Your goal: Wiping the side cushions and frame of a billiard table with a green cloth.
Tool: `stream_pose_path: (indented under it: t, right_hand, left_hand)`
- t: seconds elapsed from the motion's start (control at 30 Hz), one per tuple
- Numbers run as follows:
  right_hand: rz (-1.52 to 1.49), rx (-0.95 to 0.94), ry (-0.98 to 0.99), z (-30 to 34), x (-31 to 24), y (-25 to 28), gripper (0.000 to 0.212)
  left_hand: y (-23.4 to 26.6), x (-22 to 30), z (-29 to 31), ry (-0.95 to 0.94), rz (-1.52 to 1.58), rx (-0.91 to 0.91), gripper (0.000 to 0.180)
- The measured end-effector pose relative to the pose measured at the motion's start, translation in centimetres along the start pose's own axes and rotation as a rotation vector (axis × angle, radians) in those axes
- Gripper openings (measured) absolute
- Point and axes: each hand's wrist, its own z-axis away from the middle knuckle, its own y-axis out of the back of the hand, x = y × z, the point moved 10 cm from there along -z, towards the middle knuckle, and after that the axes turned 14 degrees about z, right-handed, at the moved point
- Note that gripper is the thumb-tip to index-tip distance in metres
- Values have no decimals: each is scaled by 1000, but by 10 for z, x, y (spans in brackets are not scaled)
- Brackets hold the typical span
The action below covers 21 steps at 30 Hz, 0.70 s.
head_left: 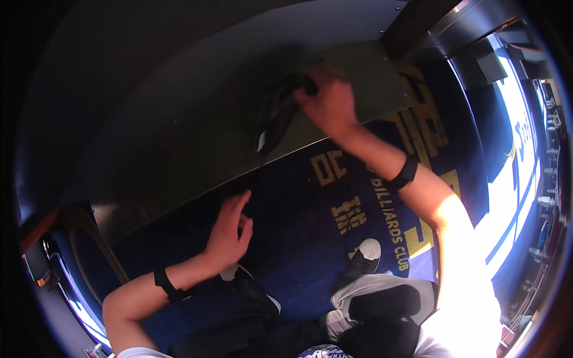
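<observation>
My right hand (327, 100) is closed on a dark, limp-looking thing (279, 116) with a small white patch at its lower end. Blur and shadow hide its exact kind. It hangs over a dark grey-green panel (197, 161), close to the panel's near edge. My left hand (230, 232) is held in the air nearer to me, fingers stretched out and apart, with nothing in it. A black band circles each of my forearms.
Below lies a blue carpet (280, 238) with gold lettering. A dark curved body (149, 77) rises behind the panel, and a dark post (418, 27) stands at the far right. My shoes (365, 253) rest on the carpet. Bright sunlight falls at the right.
</observation>
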Motion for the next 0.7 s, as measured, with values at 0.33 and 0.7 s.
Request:
stream_pose_path:
  t: [0.33,0.7]
  right_hand:
    - [317,-160,342,-2,0,-58,44]
    - [101,-465,374,73,-88,-81,42]
  left_hand:
    - [-66,-50,81,156,-56,-554,19]
    - [-75,-55,58,56,-264,-654,17]
